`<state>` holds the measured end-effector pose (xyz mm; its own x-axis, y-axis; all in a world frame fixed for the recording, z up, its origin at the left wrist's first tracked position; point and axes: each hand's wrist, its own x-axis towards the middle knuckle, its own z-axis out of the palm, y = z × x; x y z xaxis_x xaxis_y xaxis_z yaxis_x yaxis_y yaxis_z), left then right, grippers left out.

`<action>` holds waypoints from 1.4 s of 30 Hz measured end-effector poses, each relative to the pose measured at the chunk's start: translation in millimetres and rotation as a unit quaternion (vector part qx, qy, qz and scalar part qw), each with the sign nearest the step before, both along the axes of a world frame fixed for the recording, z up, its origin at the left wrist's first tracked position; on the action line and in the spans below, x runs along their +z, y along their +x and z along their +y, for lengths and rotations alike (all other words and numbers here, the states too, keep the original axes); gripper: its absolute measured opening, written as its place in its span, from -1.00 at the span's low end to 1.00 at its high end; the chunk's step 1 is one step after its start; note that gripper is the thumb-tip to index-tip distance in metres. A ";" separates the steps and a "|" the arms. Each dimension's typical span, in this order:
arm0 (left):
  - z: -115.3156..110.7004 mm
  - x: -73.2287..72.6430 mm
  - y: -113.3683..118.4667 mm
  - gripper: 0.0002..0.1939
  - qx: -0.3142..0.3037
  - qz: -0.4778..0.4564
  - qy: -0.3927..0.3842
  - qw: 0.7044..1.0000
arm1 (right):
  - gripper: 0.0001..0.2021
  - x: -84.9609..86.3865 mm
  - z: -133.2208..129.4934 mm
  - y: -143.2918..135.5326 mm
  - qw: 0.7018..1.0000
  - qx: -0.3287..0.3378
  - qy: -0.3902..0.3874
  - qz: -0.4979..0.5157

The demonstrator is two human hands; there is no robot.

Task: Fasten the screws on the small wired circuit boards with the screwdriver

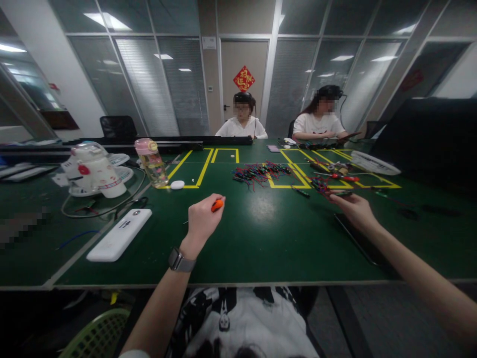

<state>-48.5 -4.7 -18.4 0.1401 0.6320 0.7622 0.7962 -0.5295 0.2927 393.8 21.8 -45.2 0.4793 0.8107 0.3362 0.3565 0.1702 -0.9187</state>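
An orange-handled tool (pixel 217 205) is clenched in the left hand (pixel 203 219), which is held above the green table (pixel 261 248), with the thin shaft pointed back toward the wrist. By the fingertips of the right hand (pixel 354 211), a small dark piece (pixel 342 193) is grasped, just beside a small wired cluster (pixel 319 184); how firmly it is pinched cannot be told. The piece and the tool are well apart, so no contact between them is being made. A larger pile of wired parts (pixel 261 172) is spread near the middle of the table, partly over the yellow tape (pixel 279 187), and a single loose part (pixel 300 192) is seen between the pile and the cluster. From this layout, the handling is judged to be partway along, since many parts are left loose in the pile. Which parts are finished cannot be told, as no clear difference between the two groups is shown at this size. Behind the cluster, a red-handled tool (pixel 348 178) is left lying, touched by neither hand.
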 end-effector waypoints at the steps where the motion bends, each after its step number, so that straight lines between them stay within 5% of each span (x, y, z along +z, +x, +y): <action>1: 0.1 -0.3 -0.1 -0.76 -0.001 0.000 -0.002 1.000 | -0.65 -1.3 -2.4 -10.2 0.998 0.056 -0.009 0.040; 7: -0.7 0.0 -0.2 -0.76 0.000 0.000 0.002 1.000 | -0.56 0.9 -19.3 -83.0 0.969 0.220 -0.030 0.112; 13: -3.0 -0.7 2.1 -0.80 0.041 -0.012 0.042 0.998 | -0.57 -3.8 -26.1 -153.5 0.944 0.298 -0.079 0.117; 19: -4.0 -0.1 3.6 -0.83 0.070 -0.034 0.072 0.994 | -0.57 -19.3 -27.6 -206.4 0.879 0.450 -0.147 0.054; 27: -12.8 9.4 8.6 -0.72 -0.020 -0.169 0.032 0.985 | -0.85 -25.4 -22.2 -228.7 0.877 0.443 0.049 -0.181; 30: -10.7 11.4 12.9 -0.69 -0.124 -0.327 -0.026 0.937 | -0.87 -29.2 -20.2 -227.4 0.871 0.448 0.064 -0.190; 37: -9.9 17.0 36.1 -0.69 -0.377 -0.547 -0.260 0.700 | -0.87 -35.2 -19.8 -229.7 0.869 0.453 0.050 -0.191; 39: -12.5 17.1 43.5 -0.69 -0.409 -0.547 -0.287 0.672 | -0.87 -36.2 -19.4 -230.8 0.873 0.450 0.046 -0.184; 42: -14.4 15.9 50.3 -0.69 -0.420 -0.540 -0.292 0.668 | -0.88 -37.4 -18.8 -231.6 0.875 0.448 0.041 -0.181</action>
